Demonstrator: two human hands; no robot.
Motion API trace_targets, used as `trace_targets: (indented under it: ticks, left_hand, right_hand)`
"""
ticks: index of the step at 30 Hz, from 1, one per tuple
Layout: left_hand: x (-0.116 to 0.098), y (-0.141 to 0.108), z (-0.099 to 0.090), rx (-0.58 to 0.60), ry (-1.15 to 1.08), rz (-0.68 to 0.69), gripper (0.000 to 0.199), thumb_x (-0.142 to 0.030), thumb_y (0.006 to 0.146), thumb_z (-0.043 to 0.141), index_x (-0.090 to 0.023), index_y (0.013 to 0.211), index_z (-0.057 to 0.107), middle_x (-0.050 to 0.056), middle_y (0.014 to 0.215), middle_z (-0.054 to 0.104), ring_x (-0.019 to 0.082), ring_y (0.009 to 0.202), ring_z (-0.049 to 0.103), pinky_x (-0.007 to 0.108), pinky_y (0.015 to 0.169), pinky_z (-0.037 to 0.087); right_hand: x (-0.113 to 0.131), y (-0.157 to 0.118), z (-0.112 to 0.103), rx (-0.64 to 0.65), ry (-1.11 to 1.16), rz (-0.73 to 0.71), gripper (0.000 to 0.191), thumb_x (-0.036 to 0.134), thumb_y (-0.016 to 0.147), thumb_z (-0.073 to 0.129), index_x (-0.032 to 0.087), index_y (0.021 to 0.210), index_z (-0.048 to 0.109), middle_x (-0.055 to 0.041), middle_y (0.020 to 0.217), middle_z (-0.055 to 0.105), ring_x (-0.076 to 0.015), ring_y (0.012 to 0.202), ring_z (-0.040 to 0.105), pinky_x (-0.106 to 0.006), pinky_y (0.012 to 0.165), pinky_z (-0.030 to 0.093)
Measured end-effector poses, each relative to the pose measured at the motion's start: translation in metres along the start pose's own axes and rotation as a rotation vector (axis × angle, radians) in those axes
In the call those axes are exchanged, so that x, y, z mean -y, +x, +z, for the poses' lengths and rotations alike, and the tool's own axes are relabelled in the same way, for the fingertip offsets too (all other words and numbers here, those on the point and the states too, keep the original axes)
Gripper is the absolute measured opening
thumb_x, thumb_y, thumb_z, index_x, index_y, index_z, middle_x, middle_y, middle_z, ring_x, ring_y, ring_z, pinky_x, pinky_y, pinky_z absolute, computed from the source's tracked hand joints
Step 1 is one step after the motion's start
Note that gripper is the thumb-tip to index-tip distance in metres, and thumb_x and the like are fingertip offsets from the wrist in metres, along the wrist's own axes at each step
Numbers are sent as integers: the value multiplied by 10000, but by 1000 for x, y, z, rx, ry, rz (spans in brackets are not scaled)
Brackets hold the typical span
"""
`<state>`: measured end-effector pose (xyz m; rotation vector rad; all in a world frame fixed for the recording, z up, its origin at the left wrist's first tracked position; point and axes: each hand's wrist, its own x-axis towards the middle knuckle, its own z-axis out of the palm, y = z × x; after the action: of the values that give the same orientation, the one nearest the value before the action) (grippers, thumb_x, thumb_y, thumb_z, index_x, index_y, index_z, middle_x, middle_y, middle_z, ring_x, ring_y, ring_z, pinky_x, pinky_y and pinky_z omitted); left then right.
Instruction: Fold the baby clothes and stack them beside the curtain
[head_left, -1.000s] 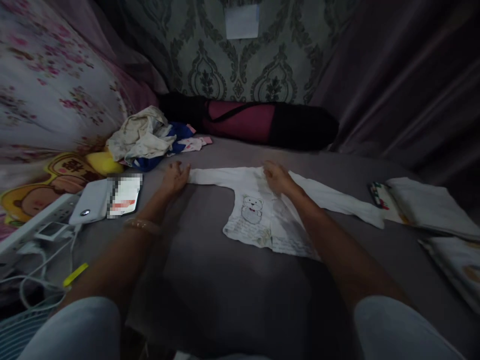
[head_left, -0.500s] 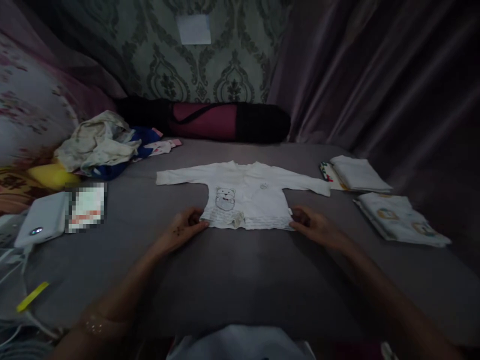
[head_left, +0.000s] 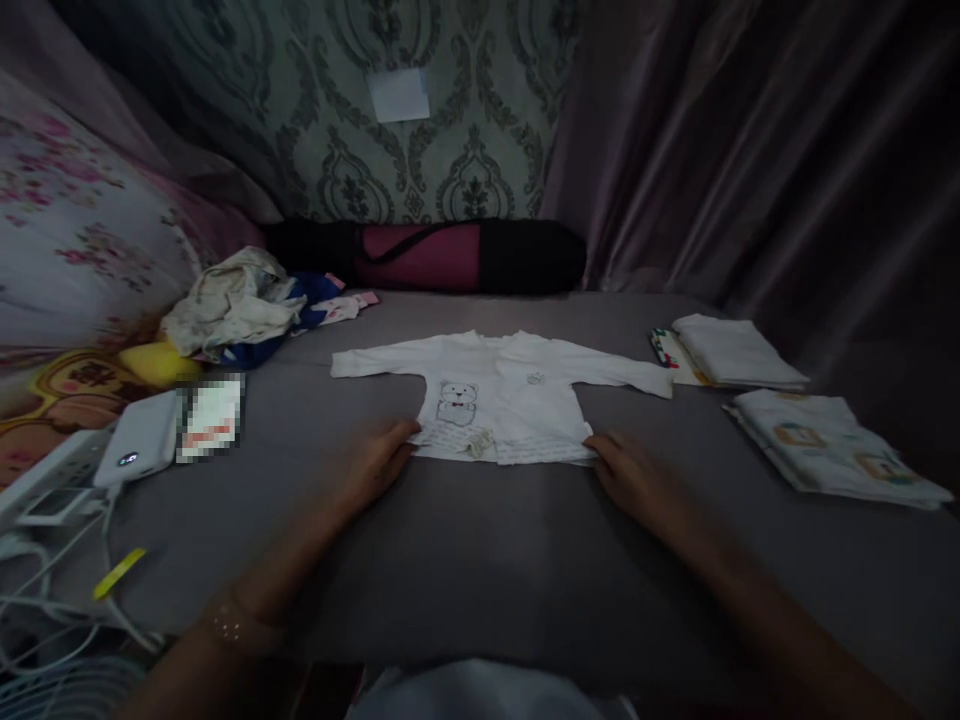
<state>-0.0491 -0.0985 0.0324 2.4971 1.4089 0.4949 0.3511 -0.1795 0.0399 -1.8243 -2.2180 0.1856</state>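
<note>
A small white long-sleeved shirt (head_left: 510, 400) lies spread flat on the grey sheet, sleeves stretched out to both sides and neckline facing away. A bear is printed on its left half, and lines of writing run along the lower edge. My left hand (head_left: 381, 458) pinches the bottom left corner of the hem. At the opposite hem corner, my right hand (head_left: 622, 472) has its fingers closed on the cloth. Both hands are slightly blurred, and the thumbs are partly hidden.
Folded white cloths (head_left: 742, 350) and a folded printed cloth (head_left: 832, 445) lie on the right. Crumpled clothes (head_left: 232, 300) sit at the back left, near a white power bank (head_left: 139, 437) with cables. Behind stands a long black and maroon bag (head_left: 427, 255).
The view has shifted, so everything appears slightly lower and further right. Both hands stay at the hem corners, with the fingers more closed over the cloth. The hem looks smoother and flatter.
</note>
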Motion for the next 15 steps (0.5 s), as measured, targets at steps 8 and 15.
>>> trace_targets:
  ticks: [8, 15]
  left_hand:
    - [-42, 13, -10, 14, 361, 146, 479, -74, 832, 434, -181, 1294, 499, 139, 1229, 540, 273, 1099, 487, 413, 896, 416]
    - [-99, 37, 4, 173, 155, 354, 361, -88, 889, 397, -177, 1209, 539, 102, 1153, 589, 226, 1074, 520, 377, 946, 408]
  right_hand:
    - [70, 21, -21, 19, -123, -181, 359, 36, 849, 396, 164, 1129, 582, -131, 1132, 570, -230, 1013, 538, -338, 865, 427]
    - [101, 44, -2, 90, 25, -324, 267, 88, 874, 435, 187, 1064, 593, -85, 1021, 591, -210, 1011, 538, -322, 874, 436]
